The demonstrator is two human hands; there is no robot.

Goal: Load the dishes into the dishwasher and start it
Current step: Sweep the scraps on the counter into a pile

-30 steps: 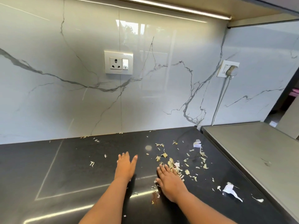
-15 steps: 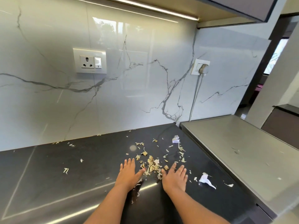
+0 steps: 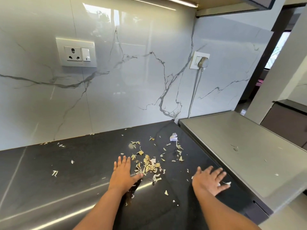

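dry leaf scraps, black counter, wall socket

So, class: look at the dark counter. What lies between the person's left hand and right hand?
In the head view, a pile of dried leaf scraps lies on the counter between the left hand and right hand, nearer the left.

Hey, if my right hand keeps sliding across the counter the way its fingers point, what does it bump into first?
Your right hand lies flat, fingers spread toward the right. A white scrap sits right at the fingertips, so that probably comes first. Just beyond is the edge of the raised grey surface, though depth is hard to judge.
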